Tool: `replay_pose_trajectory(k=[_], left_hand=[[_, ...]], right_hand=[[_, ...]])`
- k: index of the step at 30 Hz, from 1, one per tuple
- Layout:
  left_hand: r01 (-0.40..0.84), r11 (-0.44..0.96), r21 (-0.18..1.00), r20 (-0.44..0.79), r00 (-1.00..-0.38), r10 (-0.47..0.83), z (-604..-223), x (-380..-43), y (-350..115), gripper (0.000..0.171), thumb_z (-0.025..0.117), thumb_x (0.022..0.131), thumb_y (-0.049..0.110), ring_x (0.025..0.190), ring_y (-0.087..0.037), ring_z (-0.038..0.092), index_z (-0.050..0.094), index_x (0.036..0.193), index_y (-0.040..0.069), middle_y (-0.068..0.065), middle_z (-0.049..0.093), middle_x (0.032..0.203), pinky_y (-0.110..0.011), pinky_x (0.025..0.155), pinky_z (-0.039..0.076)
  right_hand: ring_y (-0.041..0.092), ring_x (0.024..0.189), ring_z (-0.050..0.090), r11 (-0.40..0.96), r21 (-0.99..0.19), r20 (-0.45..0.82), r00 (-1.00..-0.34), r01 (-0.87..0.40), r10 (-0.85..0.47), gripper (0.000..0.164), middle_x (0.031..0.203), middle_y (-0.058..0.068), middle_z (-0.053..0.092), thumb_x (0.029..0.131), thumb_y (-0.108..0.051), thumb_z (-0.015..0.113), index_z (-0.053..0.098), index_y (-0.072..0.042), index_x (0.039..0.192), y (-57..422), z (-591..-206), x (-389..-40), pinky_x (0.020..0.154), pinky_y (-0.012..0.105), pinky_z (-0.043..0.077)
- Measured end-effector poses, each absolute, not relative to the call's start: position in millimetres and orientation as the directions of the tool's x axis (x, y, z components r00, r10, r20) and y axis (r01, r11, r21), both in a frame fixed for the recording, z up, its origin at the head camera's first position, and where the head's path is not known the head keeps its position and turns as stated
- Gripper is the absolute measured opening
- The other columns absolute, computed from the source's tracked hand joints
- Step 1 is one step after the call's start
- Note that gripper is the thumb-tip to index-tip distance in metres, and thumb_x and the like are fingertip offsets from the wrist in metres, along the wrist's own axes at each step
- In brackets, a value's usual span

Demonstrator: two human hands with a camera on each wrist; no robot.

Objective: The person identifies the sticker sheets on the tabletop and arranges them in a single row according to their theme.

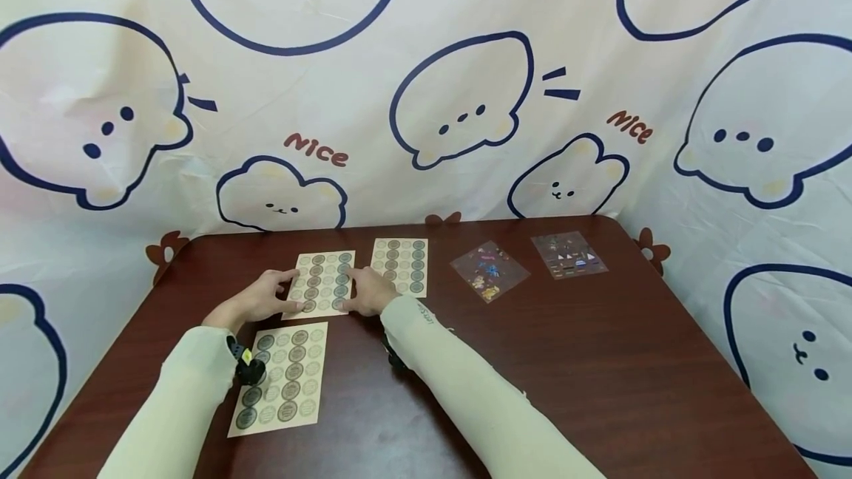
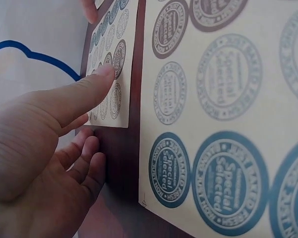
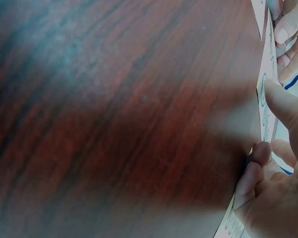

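Note:
A cream sheet of round stickers (image 1: 324,283) lies between both hands on the dark wood table. At its left edge my left hand (image 1: 263,296) has its thumb on the lower corner and a finger farther up. The left wrist view shows that thumb (image 2: 89,94) straight on the stickers, the other fingers loosely bent beside the edge. My right hand (image 1: 370,292) touches the right edge, thumb near the bottom and forefinger higher. A larger-looking sticker sheet (image 1: 286,379) lies nearer, below the left wrist; blue, brown and pale rings read "Special Selected" in the left wrist view.
Another sticker sheet (image 1: 417,266) lies just beyond the right hand. Farther right are a clear sheet with colourful figures (image 1: 490,270) and a clear sheet with small dark and white shapes (image 1: 569,255). A printed cloth (image 1: 373,109) hangs behind the table (image 1: 566,368).

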State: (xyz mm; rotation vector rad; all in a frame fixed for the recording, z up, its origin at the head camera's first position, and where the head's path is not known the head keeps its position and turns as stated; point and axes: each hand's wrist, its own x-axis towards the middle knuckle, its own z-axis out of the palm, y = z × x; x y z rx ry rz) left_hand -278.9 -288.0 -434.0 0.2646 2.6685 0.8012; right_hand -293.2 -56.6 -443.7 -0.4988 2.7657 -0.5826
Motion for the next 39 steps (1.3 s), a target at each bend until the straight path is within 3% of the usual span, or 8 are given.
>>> replay_pose_trajectory(k=[10, 24, 33, 39], left_hand=[[0.088, 0.84, 0.536, -0.271, -0.924, 0.27, -435.0, -280.4, -287.9, 0.086, 0.075, 0.092, 0.02, 0.134, -0.06, 0.037, 0.025, 0.155, -0.009, -0.042, 0.023, 0.152, -0.064, 0.107, 0.041], [0.104, 0.845, 0.525, -0.257, -0.927, 0.274, -435.7, -277.9, -285.7, 0.08, 0.074, 0.093, 0.018, 0.13, -0.058, 0.04, 0.03, 0.153, -0.01, -0.041, 0.024, 0.148, -0.061, 0.105, 0.043], [0.108, 0.848, 0.518, -0.238, -0.934, 0.265, -437.0, -277.5, -285.1, 0.077, 0.072, 0.093, 0.017, 0.13, -0.056, 0.041, 0.032, 0.152, -0.011, -0.042, 0.026, 0.147, -0.062, 0.107, 0.041], [0.11, 0.851, 0.514, -0.239, -0.934, 0.265, -435.2, -277.6, -283.0, 0.076, 0.072, 0.093, 0.017, 0.13, -0.053, 0.042, 0.032, 0.152, -0.011, -0.043, 0.031, 0.145, -0.062, 0.107, 0.04]], right_hand=[[0.015, 0.146, 0.044, 0.891, -0.38, -0.212, -0.913, -0.251, -0.348, 0.075, 0.159, 0.0, 0.044, 0.091, -0.045, 0.073, 0.039, -0.03, 0.156, -61.8, -445.2, -295.0, 0.109, 0.031, 0.045], [0.015, 0.146, 0.043, 0.892, -0.383, -0.215, -0.916, -0.241, -0.339, 0.064, 0.158, 0.0, 0.045, 0.092, -0.042, 0.072, 0.048, -0.032, 0.151, -62.7, -444.4, -291.1, 0.104, 0.032, 0.047], [0.014, 0.141, 0.048, 0.893, -0.389, -0.208, -0.923, -0.226, -0.325, 0.063, 0.158, -0.002, 0.046, 0.092, -0.041, 0.073, 0.05, -0.034, 0.15, -62.7, -445.7, -291.4, 0.091, 0.028, 0.049], [0.014, 0.142, 0.047, 0.898, -0.379, -0.2, -0.928, -0.222, -0.314, 0.062, 0.157, -0.002, 0.047, 0.091, -0.041, 0.073, 0.051, -0.035, 0.149, -64.0, -447.1, -292.3, 0.092, 0.029, 0.05]])
